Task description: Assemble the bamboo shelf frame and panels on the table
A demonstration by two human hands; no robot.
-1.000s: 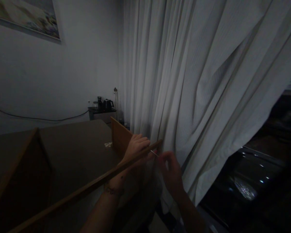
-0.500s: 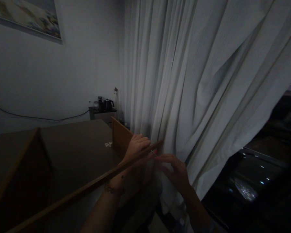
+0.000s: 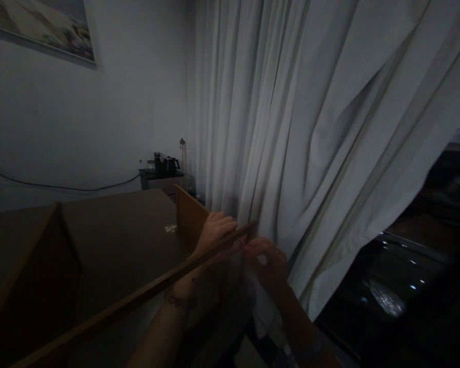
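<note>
A long wooden board [image 3: 168,278], seen mostly along its narrow edge, runs from the lower left up to the middle. My left hand [image 3: 217,228] is closed around it near its far end, with the forearm passing behind the edge. My right hand [image 3: 266,258] pinches a thin metal rod [image 3: 241,241], whose tip meets the board's edge close to that end. The rod is too small and dim for its exact kind to show. Just beyond my left hand stands an upright wooden panel [image 3: 189,212]. Another upright panel [image 3: 38,271] is at the left.
These pieces stand over a broad brown surface [image 3: 118,220], with small pale pieces [image 3: 170,228] lying on it. White curtains [image 3: 276,128] hang close on the right. A black kettle [image 3: 171,163] sits on a cabinet [image 3: 161,179] in the corner. A dark cable [image 3: 61,187] runs along the wall.
My right hand has turned and drawn in slightly to the left, its fingers more curled around the rod. My left hand and the board stay nearly in place.
</note>
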